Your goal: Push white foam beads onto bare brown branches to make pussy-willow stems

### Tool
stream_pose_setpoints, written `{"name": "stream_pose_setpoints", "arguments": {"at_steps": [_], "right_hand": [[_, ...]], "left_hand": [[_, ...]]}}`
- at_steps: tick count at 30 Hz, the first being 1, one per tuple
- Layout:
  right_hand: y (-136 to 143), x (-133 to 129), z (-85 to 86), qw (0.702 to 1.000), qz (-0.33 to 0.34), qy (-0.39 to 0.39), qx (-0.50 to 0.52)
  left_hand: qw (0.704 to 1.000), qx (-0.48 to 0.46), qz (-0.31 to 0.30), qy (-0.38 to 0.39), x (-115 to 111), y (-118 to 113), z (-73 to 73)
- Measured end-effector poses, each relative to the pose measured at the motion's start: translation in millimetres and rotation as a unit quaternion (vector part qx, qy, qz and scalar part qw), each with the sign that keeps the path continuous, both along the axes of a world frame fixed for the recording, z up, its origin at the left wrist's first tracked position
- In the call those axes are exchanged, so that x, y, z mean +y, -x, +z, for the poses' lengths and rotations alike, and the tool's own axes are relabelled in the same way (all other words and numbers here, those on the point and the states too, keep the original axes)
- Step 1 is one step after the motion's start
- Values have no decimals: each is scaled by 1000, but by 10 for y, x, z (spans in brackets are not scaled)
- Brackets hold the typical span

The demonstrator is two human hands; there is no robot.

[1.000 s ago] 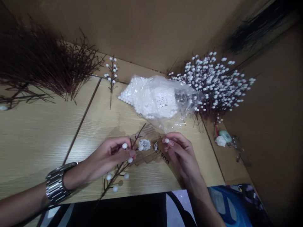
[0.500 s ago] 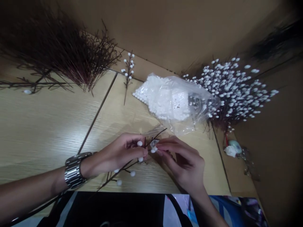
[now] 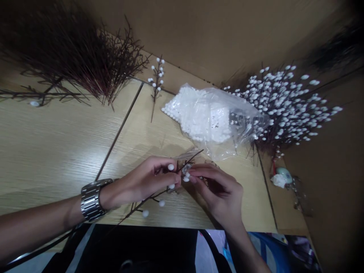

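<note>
My left hand (image 3: 155,178), with a metal watch on its wrist, is closed around a thin brown artificial twig (image 3: 133,210). White berries stand on several of the twig's side stems, and its bare tip points up and right past my fingers. Thumb and forefinger of my right hand (image 3: 217,189) pinch a small white berry (image 3: 188,175) against the twig, just right of my left fingertips. Another white berry shows right below the pinched one. A small clear object lies behind the fingertips; its kind I cannot make out.
Beyond my hands lies a clear plastic bag (image 3: 199,113) full of white berries. One berried twig (image 3: 155,89) rests left of it. Bare brown twigs (image 3: 85,60) are heaped at the back left, and a bunch of berried twigs (image 3: 284,106) at the right. A pale green trinket (image 3: 283,175) sits near the right edge.
The view has shifted slightly. My right fingers have moved little and still pinch a white berry at the twig, while my left hand keeps its hold.
</note>
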State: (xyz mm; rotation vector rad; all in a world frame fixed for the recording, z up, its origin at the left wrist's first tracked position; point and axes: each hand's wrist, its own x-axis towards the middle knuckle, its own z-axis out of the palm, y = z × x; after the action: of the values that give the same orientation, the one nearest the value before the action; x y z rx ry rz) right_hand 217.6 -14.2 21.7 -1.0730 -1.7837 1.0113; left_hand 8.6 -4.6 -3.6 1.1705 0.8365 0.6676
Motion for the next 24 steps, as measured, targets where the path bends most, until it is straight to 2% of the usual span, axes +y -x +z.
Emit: {"name": "stream_pose_setpoints", "arguments": {"at_steps": [11,24], "right_hand": [[26,-18,-77,996,-38,67,49],[87,-36,-145,991,-64,87,77]], "left_hand": [[1000,14,12,-11,-12,10,15],[1000,-10,1,1,-35,10,49]]}}
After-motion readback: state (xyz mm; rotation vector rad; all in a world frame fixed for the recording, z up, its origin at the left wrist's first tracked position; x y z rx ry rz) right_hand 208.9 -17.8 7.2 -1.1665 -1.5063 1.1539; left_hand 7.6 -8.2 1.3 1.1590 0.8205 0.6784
